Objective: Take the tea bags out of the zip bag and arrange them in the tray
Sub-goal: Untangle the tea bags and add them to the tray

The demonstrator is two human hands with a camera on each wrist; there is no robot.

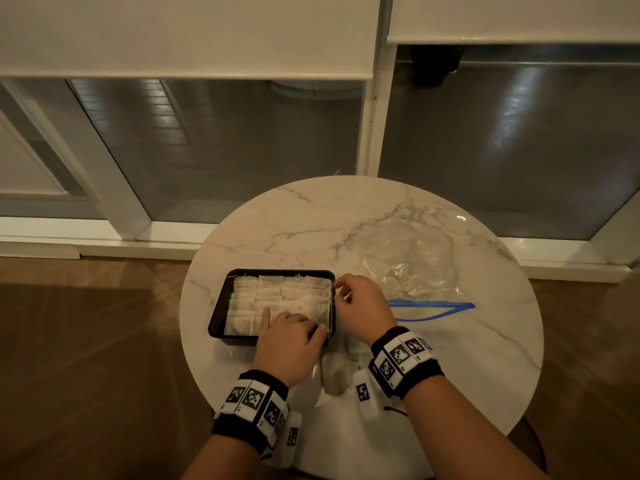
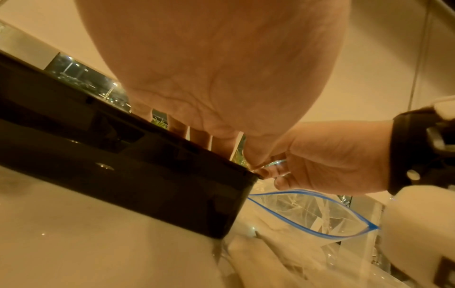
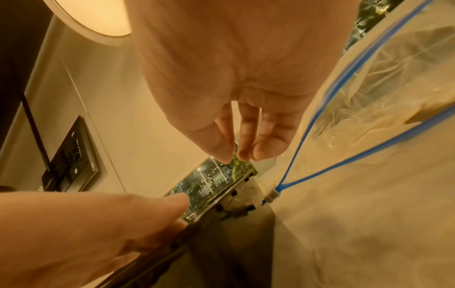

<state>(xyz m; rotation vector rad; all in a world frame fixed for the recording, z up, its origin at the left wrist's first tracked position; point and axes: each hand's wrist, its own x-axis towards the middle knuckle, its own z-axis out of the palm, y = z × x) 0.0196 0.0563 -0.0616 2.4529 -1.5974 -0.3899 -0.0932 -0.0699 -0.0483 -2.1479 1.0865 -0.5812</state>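
Note:
A black tray [image 1: 221, 306] holds several pale tea bags [image 1: 263, 296] in neat rows. My left hand [image 1: 294, 327] is over its near right corner. The index finger lies straight on the bags, and the other fingers and thumb curl on the near right tea bag [image 1: 317, 311]. My right hand [image 1: 343, 292] hovers at the tray's right rim, its thumb and fingertips [image 3: 246, 152] pinching what looks like a thin tea bag string. The clear zip bag [image 1: 412, 268] with a blue zip lies open to the right and looks empty. The tray wall [image 2: 123, 165] fills the left wrist view.
The round marble table [image 1: 450, 358] stands against a glass window wall with white frames [image 1: 372, 133]. A crumpled clear plastic piece [image 1: 337, 372] lies at the table's front edge under my wrists. Wooden floor [image 1: 86, 341] surrounds the table.

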